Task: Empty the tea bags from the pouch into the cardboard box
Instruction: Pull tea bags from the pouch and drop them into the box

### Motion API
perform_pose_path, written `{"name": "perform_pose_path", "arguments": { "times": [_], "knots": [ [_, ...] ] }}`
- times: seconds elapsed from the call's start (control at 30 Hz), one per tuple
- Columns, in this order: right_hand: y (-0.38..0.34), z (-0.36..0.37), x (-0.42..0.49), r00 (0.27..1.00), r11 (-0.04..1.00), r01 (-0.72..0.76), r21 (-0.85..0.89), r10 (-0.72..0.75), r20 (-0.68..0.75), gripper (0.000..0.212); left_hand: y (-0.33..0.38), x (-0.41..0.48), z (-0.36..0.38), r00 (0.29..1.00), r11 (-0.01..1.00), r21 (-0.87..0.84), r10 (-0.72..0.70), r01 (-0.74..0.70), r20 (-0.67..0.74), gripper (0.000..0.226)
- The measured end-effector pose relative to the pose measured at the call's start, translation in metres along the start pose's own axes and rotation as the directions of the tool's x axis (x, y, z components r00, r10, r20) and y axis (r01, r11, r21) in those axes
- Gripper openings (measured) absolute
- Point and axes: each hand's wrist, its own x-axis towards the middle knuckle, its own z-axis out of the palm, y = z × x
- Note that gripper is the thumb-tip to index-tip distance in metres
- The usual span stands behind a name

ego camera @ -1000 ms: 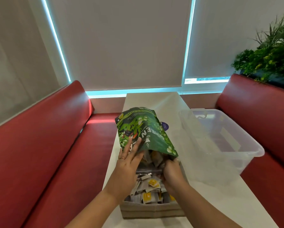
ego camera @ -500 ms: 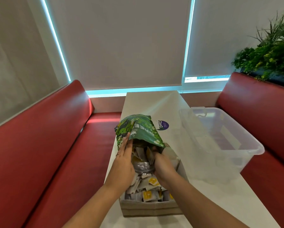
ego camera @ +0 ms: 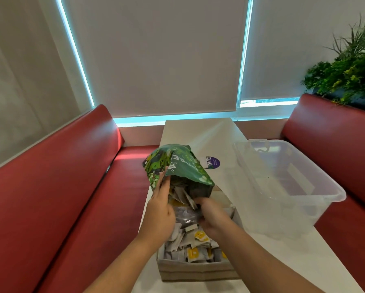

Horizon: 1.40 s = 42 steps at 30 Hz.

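Note:
A green printed pouch [ego camera: 177, 166] is tipped mouth-down over the cardboard box [ego camera: 196, 270] at the table's near edge. Grey and yellow tea bags [ego camera: 195, 248] fill the box, and more hang in the pouch's open mouth. My left hand [ego camera: 159, 210] holds the pouch's left side, fingers stretched up along it. My right hand [ego camera: 212, 214] grips the lower right edge of the pouch mouth, its fingers partly hidden behind the foil.
A clear plastic tub [ego camera: 283, 182] stands right of the box on the narrow white table [ego camera: 200, 132]. A round purple sticker [ego camera: 213, 162] lies beyond the pouch. Red padded benches [ego camera: 50, 187] flank the table on both sides, with plants [ego camera: 350, 68] at the far right.
The pouch has folded down and its mouth has opened wider toward me. Both hands shifted up along the pouch, and more tea bags show in its opening.

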Motion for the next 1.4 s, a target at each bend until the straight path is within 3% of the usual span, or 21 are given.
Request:
{"name": "perform_pose_path", "arguments": {
  "times": [0.13, 0.4, 0.57, 0.67, 0.87, 1.0, 1.17, 1.27, 1.4],
  "knots": [
    [0.004, -0.003, -0.003, 1.000, 0.994, -0.025, -0.103, 0.026, 0.005, 0.026, 0.013, -0.001, -0.002, 0.999, 0.999, -0.007, 0.046, -0.045, 0.002, 0.082],
    [0.009, 0.005, -0.004, 0.987, 0.939, 0.094, -0.332, -0.131, -0.092, 0.019, 0.021, -0.003, 0.001, 0.996, 0.997, -0.006, 0.076, -0.076, 0.038, 0.088],
    [0.008, 0.013, 0.000, 0.965, 0.921, 0.144, -0.361, -0.212, -0.156, 0.016, 0.018, 0.003, -0.003, 0.980, 0.979, 0.044, 0.196, -0.197, 0.022, 0.080],
    [0.002, 0.014, 0.002, 0.954, 0.923, 0.209, -0.323, -0.265, -0.140, 0.027, 0.018, 0.003, -0.008, 0.949, 0.945, 0.090, 0.315, -0.314, -0.002, 0.073],
    [0.001, 0.011, -0.007, 0.915, 0.871, 0.356, -0.339, -0.399, -0.065, 0.012, 0.029, -0.006, -0.009, 0.892, 0.885, 0.157, 0.450, -0.439, -0.049, 0.055],
    [0.007, 0.002, 0.003, 0.923, 0.833, 0.313, -0.456, -0.381, -0.063, 0.010, 0.020, -0.007, -0.005, 0.940, 0.934, 0.138, 0.339, -0.330, -0.047, 0.085],
    [0.011, -0.002, -0.003, 0.907, 0.855, 0.362, -0.371, -0.416, -0.073, 0.013, 0.016, -0.018, -0.001, 0.915, 0.907, 0.154, 0.401, -0.392, -0.034, 0.089],
    [0.017, -0.005, 0.005, 0.900, 0.790, 0.328, -0.518, -0.428, -0.082, 0.014, 0.016, -0.017, 0.000, 0.947, 0.941, 0.145, 0.315, -0.305, -0.057, 0.100],
    [0.020, -0.003, 0.006, 0.901, 0.816, 0.346, -0.463, -0.427, -0.079, 0.013, 0.014, -0.019, 0.002, 0.940, 0.937, 0.125, 0.335, -0.326, -0.064, 0.091]
  ]
}}
